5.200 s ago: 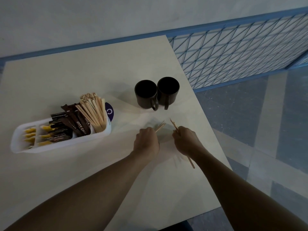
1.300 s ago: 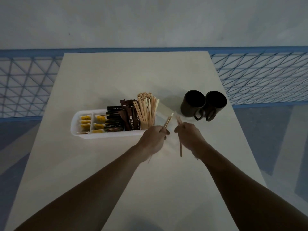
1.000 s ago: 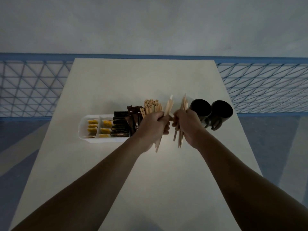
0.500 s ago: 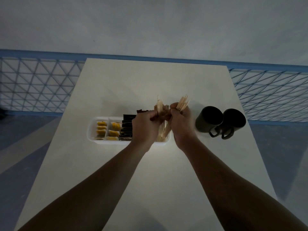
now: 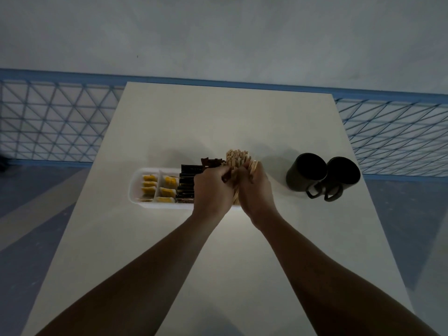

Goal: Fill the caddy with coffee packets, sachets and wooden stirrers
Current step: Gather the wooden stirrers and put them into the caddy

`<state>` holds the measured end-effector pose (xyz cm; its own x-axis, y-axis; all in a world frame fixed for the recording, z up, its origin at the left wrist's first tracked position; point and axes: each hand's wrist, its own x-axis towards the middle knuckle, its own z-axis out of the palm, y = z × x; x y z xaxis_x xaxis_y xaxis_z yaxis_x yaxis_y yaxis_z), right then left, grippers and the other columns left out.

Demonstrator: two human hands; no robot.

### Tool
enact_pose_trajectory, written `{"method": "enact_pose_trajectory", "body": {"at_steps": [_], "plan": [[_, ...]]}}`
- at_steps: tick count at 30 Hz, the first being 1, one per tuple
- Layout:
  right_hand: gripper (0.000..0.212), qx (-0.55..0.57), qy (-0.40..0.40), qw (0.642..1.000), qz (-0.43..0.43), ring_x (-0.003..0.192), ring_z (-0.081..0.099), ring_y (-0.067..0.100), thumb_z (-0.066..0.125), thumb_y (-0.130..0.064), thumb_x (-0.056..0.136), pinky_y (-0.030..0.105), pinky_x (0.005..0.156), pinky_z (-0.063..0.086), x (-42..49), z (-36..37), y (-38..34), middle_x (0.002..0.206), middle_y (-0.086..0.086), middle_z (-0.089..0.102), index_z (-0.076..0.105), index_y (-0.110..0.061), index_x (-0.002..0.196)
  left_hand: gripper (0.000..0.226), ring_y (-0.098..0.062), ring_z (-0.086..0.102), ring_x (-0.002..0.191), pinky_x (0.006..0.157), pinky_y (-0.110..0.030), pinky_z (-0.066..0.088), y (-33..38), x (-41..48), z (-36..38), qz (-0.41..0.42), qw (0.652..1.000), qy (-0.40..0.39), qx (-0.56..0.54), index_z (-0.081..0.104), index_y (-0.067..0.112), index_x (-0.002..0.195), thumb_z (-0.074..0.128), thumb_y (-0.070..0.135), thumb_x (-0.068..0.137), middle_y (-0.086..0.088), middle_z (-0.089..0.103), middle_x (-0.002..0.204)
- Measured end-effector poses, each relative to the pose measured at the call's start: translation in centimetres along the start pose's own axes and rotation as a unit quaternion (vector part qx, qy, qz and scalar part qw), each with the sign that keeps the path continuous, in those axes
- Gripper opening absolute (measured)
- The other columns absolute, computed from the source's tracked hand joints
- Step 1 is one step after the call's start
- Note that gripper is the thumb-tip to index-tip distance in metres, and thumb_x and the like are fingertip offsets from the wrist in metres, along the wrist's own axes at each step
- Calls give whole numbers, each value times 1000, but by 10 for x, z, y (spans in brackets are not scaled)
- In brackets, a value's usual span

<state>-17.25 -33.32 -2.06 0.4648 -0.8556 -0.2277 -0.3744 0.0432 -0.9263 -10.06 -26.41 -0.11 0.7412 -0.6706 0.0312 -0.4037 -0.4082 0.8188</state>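
Note:
A white caddy [image 5: 135, 187] sits mid-table. Its left compartments hold yellow sachets [image 5: 167, 183], the middle holds dark brown coffee packets [image 5: 188, 177], and the right end holds upright wooden stirrers [image 5: 236, 156]. My left hand [image 5: 212, 187] and my right hand [image 5: 255, 187] are side by side over the caddy's right end, fingers curled round stirrers that reach down into the bundle. The hands hide the caddy's right end and the lower part of the stirrers.
Two black mugs [image 5: 320, 177] stand touching each other to the right of the caddy, handles toward me. The pale table [image 5: 225, 251] has a blue mesh railing [image 5: 55, 127] behind it and floor at both sides.
Both hands carried stirrers from the table beside the mugs leftward to the caddy and have lowered them into the stirrer bundle. The view has shifted so the caddy sits centred.

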Motion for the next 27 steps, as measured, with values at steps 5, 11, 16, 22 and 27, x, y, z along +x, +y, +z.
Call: {"method": "enact_pose_trajectory", "body": {"at_steps": [5, 11, 16, 22, 27], "plan": [[5, -97, -7, 994, -53, 87, 59, 20, 45, -17, 97, 36, 69, 50, -1, 1, -2, 95, 2, 61, 49, -17, 95, 16, -8, 66, 83, 64, 1, 39, -2, 0, -4, -11, 1000, 4, 8, 76, 13, 102, 64, 15, 92, 1, 75, 90], [42, -212, 3, 972, -99, 92, 56, 25, 42, -50, 96, 38, 76, 48, -4, -2, -2, 104, 8, 57, 54, -12, 109, 15, -4, 64, 81, 66, 4, 38, -2, -1, -9, -19, 1000, 8, -5, 74, 12, 102, 69, 15, 89, 2, 75, 92], [26, -197, 22, 973, -120, 88, 60, 22, 59, -18, 92, 35, 72, 52, -5, -11, 5, 105, 5, 57, 54, -14, 116, 16, 3, 57, 70, 64, 5, 38, -4, 2, -11, -26, 1000, 9, -7, 70, 9, 102, 72, 12, 86, 1, 73, 89], [38, -182, 42, 974, -127, 79, 66, 16, 69, -17, 87, 29, 61, 54, -4, -18, 6, 97, 2, 64, 51, -20, 119, 24, 2, 56, 66, 61, 3, 39, -3, 13, -20, -14, 1000, 8, -11, 63, 8, 104, 74, 7, 83, 2, 67, 83], [60, -208, 59, 967, -134, 84, 64, 16, 67, -43, 90, 33, 69, 52, -3, -20, 0, 106, 4, 62, 40, -26, 141, 27, 2, 57, 67, 58, 4, 39, -2, 19, -26, 6, 999, -34, -4, 67, 11, 112, 71, 8, 86, -2, 73, 94]]}}
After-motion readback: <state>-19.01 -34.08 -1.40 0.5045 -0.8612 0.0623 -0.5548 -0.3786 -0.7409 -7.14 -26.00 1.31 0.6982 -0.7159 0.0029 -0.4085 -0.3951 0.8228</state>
